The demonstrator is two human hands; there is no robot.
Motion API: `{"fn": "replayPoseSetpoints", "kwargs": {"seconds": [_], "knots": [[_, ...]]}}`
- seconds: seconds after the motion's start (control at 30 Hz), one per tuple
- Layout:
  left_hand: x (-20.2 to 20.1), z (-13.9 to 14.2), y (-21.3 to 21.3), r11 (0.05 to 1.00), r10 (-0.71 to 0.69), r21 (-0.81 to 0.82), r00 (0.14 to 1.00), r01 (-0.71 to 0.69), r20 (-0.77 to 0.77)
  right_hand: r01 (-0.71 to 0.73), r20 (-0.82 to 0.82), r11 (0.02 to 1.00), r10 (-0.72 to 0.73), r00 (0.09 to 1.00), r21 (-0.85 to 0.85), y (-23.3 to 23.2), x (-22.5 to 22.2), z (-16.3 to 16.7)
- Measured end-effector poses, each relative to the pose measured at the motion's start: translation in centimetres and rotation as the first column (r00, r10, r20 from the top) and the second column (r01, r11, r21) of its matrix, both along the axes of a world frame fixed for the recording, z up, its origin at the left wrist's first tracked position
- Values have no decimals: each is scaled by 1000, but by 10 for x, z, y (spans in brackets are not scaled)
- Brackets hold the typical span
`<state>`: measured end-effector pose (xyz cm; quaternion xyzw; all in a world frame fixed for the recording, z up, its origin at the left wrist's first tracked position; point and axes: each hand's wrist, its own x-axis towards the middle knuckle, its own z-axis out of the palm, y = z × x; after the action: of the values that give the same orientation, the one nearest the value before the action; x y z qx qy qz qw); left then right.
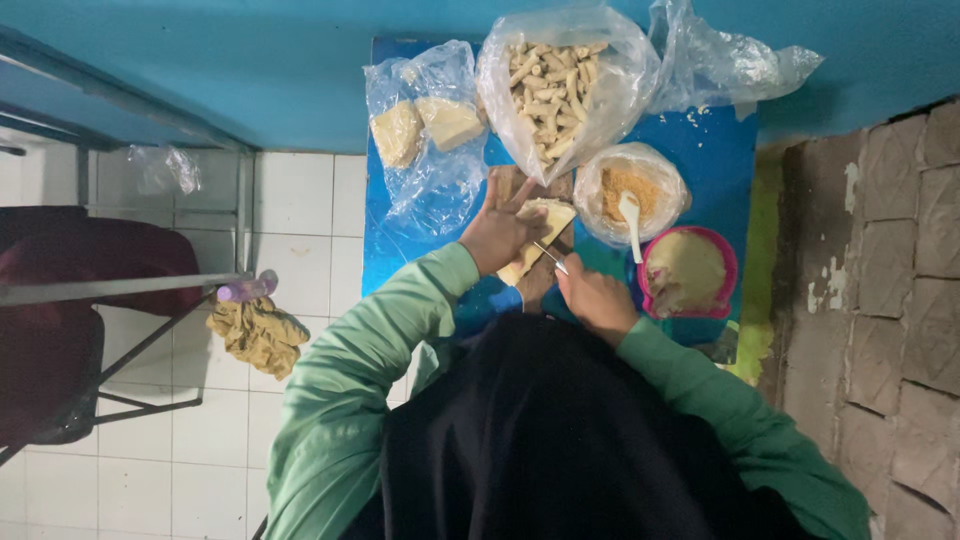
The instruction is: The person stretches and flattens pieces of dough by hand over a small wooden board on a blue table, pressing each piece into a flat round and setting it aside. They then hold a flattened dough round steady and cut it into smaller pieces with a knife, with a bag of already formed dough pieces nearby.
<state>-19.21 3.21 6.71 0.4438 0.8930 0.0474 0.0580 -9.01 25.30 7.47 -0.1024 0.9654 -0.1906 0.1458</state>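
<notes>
On the blue table (720, 150), my left hand (497, 228) presses down on a pale yellow block (543, 222) lying on a brown cutting board (506, 182), with its fingers spread. My right hand (595, 295) grips a small knife (550, 256) whose blade rests against the near part of the block. Both arms wear green sleeves.
A clear bag of pale stick-shaped pieces (555, 80), a bag with two pale blocks (425, 125), a bag of orange crumbs with a white spoon (630, 190) and a pink bowl of beige powder (688, 272) crowd the table. A crumpled rag (258, 333) lies on the white tiled floor beside a metal-framed chair (90, 300).
</notes>
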Motion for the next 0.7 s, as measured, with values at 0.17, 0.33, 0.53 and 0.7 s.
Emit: {"fn": "replayPoseSetpoints", "kwargs": {"seconds": [0.17, 0.33, 0.53, 0.7], "knots": [[-1, 10, 2, 995, -25, -97, 999, 28, 31, 1, 50, 1000, -2, 999, 28, -3, -3, 3], [-2, 13, 2, 996, 2, -92, 998, 3, 56, 27, 110, 1000, -28, 993, 13, -12, -3, 2], [-4, 5, 2, 998, -14, -65, 998, 18, 64, 72, 212, 996, -61, 975, -46, -21, -11, 1], [-7, 7, 3, 991, -28, -133, 999, 31, 23, 62, 230, 997, -47, 972, -56, -33, -26, -2]]}}
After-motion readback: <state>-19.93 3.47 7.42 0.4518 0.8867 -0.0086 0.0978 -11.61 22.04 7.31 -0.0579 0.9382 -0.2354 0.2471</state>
